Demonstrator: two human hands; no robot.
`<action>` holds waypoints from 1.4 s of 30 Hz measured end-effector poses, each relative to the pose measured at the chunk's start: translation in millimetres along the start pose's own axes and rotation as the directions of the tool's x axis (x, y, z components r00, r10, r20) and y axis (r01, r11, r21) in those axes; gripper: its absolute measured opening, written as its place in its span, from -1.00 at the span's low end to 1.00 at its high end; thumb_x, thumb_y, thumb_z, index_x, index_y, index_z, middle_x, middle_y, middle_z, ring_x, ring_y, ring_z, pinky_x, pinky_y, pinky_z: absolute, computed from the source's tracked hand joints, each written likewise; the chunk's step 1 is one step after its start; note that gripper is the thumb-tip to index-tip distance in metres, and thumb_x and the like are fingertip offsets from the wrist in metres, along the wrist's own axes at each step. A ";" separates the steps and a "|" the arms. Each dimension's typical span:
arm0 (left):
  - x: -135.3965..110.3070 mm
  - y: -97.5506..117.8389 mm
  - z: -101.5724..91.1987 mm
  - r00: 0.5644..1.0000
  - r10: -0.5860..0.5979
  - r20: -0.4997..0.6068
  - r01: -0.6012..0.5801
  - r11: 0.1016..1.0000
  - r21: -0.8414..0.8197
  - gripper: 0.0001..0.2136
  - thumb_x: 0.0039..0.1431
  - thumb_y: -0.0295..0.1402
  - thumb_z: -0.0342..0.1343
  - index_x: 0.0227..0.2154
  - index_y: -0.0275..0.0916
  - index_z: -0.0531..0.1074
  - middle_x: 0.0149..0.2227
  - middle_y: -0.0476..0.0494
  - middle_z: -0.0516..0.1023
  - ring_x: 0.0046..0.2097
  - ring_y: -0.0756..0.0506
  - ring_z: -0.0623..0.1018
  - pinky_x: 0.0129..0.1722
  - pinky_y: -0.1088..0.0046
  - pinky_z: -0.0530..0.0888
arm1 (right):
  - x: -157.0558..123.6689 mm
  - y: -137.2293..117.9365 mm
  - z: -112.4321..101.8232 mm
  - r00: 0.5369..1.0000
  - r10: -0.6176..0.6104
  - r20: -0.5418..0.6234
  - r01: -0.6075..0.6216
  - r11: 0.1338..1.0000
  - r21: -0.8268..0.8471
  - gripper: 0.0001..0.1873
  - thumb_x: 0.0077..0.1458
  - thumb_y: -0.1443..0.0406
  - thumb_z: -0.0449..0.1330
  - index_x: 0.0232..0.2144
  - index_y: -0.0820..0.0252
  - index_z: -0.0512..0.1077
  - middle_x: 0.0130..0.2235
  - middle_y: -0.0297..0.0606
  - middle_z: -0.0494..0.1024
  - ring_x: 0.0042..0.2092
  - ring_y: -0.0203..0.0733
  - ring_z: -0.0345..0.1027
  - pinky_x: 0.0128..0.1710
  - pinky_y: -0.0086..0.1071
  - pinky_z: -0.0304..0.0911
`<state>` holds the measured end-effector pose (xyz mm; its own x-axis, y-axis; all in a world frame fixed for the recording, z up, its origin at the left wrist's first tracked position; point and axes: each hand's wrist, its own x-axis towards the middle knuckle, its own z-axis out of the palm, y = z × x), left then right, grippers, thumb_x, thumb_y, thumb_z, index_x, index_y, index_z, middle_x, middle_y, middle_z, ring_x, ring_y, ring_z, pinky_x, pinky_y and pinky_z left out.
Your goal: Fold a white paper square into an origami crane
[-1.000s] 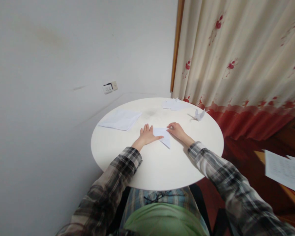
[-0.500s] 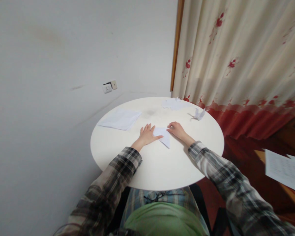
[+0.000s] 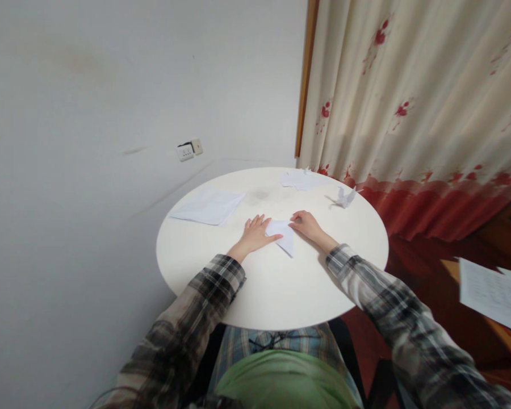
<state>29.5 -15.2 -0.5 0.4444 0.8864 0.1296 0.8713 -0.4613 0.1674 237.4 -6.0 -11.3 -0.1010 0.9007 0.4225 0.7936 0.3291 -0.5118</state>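
Note:
A small folded piece of white paper lies on the round white table, one pointed corner toward me. My left hand rests spread on its left side, thumb stretched across the paper and fingers on the table. At the upper right corner, my right hand pinches the paper's edge between thumb and curled fingers. The left hand and its thumb hide part of the paper.
A stack of white paper sheets lies at the table's left. Paper pieces sit at the back, and a folded paper crane at the right. Printed sheets lie on a wooden surface at far right. A wall borders the left.
Both hands stay in nearly the same place on the paper. The left fingers have shifted very slightly to the right.

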 end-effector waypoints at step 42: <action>0.7 3.1 -2.8 0.970 0.130 -0.206 -0.178 0.955 -0.238 -0.63 -0.03 -0.06 0.09 -0.24 -0.22 0.36 -0.25 -0.11 0.49 -0.22 -0.12 0.46 -0.25 0.42 0.34 | -10.2 -25.8 -4.2 0.996 -0.049 -0.081 0.083 0.869 0.488 -0.74 -0.12 0.28 0.17 -0.29 0.19 0.33 -0.45 -0.36 0.42 -0.43 -0.35 0.28 -0.40 -0.46 0.20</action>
<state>31.9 -16.1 2.8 0.5014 0.7919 0.3487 0.7030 -0.6078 0.3693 220.5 -24.9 0.7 -0.0913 0.8575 0.5064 0.3886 0.4989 -0.7747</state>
